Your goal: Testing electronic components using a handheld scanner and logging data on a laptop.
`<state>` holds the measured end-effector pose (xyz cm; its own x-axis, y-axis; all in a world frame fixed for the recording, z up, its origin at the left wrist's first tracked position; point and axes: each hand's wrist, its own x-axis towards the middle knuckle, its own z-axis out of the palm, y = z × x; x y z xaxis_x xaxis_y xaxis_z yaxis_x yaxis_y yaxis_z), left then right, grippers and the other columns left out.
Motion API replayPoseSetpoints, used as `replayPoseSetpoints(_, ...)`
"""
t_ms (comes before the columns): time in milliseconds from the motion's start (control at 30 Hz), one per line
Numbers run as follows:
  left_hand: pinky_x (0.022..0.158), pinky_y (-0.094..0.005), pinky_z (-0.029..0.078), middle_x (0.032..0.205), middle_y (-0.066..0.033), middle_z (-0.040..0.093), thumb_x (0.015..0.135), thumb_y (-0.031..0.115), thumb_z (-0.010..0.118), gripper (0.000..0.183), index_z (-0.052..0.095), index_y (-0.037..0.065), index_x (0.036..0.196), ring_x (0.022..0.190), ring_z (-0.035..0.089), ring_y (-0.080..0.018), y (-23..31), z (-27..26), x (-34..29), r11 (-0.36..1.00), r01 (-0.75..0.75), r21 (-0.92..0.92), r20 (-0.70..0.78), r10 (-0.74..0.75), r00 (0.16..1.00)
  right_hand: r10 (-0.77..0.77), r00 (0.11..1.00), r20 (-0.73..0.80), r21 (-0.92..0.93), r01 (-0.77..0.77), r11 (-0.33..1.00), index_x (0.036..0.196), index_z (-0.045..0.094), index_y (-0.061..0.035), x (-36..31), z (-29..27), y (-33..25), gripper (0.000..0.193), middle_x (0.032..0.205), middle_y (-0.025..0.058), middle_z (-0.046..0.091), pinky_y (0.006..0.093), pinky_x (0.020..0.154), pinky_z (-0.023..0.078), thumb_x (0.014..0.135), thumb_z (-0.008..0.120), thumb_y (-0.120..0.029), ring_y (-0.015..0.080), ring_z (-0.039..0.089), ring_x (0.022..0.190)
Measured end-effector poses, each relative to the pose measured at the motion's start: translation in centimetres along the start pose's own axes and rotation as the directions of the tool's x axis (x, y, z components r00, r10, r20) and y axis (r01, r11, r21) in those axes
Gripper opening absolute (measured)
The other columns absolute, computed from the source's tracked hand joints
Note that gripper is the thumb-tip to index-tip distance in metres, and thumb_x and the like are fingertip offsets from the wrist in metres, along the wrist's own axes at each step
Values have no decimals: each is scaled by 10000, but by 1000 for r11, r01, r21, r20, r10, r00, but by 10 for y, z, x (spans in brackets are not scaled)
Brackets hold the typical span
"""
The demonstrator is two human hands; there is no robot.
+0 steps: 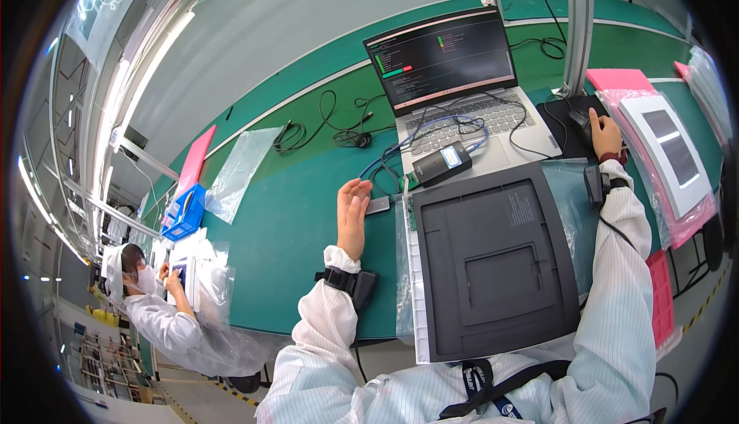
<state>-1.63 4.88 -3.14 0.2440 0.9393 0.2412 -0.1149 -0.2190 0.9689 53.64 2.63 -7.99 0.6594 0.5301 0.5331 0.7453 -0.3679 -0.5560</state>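
My right hand (606, 138) is on a dark computer mouse (579, 118), which sits on a black mouse pad (573, 145) to the right of the laptop (508, 147). Palm inward and fingers extended, my left hand (352, 220) rests beside a small grey stick-like device (378, 206). Between my forearms lies a dark grey panel-like device housing (493, 270) with a recessed rectangle, over a white frame. A small green circuit board (410, 212) shows at its upper left edge. A black box-shaped adapter (442, 165) with cables rests against the laptop's front.
Coiled black cables (292, 138) and a clear plastic bag (240, 174) lie on the green table (300, 270). A white framed panel (668, 155) rests on pink wrapping at right, near a metal post (577, 31). At far left, a co-worker (158, 301) sits by a blue bin (185, 212).
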Motion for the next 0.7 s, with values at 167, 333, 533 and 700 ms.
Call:
replayPoseSetpoints(167,1017,-368,270,1210,-102,463,929,349,426,403,400,64,1212,1203,399,-207,1,2,0,994,-80,77,-172,93,981,15,1000,17,-12,-15,1000,744,627,19,1,-2,1,571,812,194,613,430,746,424,864,483,-521,357,568,794)
replayPoseSetpoints(333,1003,-319,290,1170,-87,487,956,303,399,342,424,48,1182,1143,437,-183,-13,-9,4,988,5,153,-108,12,994,-1,1000,14,3,1,1000,744,626,20,2,2,3,575,821,196,612,430,746,426,865,479,-522,356,568,796)
replayPoseSetpoints(533,981,-303,304,1125,-75,507,956,266,413,293,454,40,1137,1110,448,-165,-11,-5,4,989,-46,138,-163,68,984,3,1000,15,-9,-3,1000,737,628,16,2,2,4,572,816,196,611,431,750,425,864,480,-522,355,568,798)
replayPoseSetpoints(700,939,-278,335,1045,-61,532,952,207,432,231,485,21,1078,1027,469,-147,-4,-3,3,989,-49,136,-303,89,949,-1,1000,12,4,1,1000,731,626,16,2,2,4,571,807,195,608,431,752,423,863,483,-521,353,567,800)
